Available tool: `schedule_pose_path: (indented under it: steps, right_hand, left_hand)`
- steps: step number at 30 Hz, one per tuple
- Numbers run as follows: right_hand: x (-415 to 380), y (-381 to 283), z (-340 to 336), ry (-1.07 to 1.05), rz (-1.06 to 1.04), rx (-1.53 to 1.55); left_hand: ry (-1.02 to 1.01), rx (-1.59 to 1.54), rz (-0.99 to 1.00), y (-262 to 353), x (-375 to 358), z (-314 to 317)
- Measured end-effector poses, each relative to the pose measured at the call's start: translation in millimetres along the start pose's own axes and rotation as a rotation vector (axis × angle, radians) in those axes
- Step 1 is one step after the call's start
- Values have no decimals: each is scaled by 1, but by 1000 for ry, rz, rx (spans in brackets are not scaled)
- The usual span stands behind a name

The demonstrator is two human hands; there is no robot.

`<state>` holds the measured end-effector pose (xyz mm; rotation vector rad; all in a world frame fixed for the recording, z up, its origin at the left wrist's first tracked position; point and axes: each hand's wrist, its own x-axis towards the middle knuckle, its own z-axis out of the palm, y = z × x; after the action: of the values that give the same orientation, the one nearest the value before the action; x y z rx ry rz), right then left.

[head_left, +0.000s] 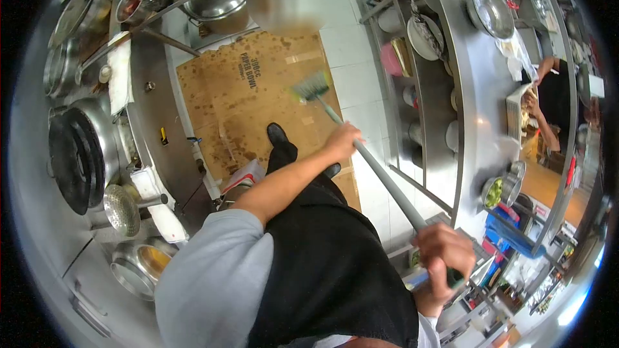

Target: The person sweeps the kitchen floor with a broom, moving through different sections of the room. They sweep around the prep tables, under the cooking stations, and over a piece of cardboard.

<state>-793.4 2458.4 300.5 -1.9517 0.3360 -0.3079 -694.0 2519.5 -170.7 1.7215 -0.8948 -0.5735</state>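
Note:
Both of my hands grip a broom [393, 187] with a long grey-green handle. My left hand [343, 143] is wrapped round the lower part of the handle, the arm stretched forward. Up near the handle's end, close to my body, my right hand [443, 254] is closed round it with the thumb pressed on. The broom's green bristles [311, 85], slightly blurred, are over a flattened brown cardboard sheet [219, 103] covered in dark stains. One black shoe [277, 134] stands on the cardboard; the other shows partly beneath my left forearm.
To the left runs a steel counter with a black wok [74, 158] and a skimmer [122, 211]. Pots [222, 6] stand beyond the cardboard. Steel shelving on the right holds a bowl [491, 11] and plates. Behind it, a person's hands [534, 100] are at a tray. White floor tiles [354, 80] border the cardboard.

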Motion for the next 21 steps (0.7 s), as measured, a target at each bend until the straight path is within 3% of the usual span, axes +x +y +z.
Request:
schedule_pose_path:
  steps: [3, 5, 8, 9, 10, 11, 12, 13, 16, 19, 21]
  right_hand:
    - [-31, -9, -46, 50, -162, 36]
    - [-47, -11, -80, -79, -387, 151]
    - [-56, 9, -85, -72, -541, 135]
    - [-55, 33, -61, 82, -450, 92]
    - [-51, 43, -46, 98, -217, -193]
    - [-27, 75, -30, 7, -288, -204]
    - [-21, 120, -15, -97, -182, -20]
    - [-22, 150, 4, -141, -211, 18]
    - [-64, 150, -15, -154, -172, 30]
    - [-160, 114, -73, -168, -84, 11]
    - [-220, 81, -107, -98, -66, 35]
  left_hand:
    - [47, -9, 159, 63, 3, 19]
    - [34, 31, 216, 94, 22, -3]
    - [114, 68, 280, 73, 63, -38]
    - [196, 124, 169, 61, 80, -55]
    - [182, 283, 106, 35, 98, -74]
    - [173, 407, 38, 10, 113, -87]
    - [155, 460, -40, -19, 118, -94]
    - [117, 497, -115, -44, 119, -96]
    - [7, 432, -151, -76, 81, -30]
    - [-59, 107, 33, -70, -12, 119]
    - [-144, 116, 70, 11, -71, 187]
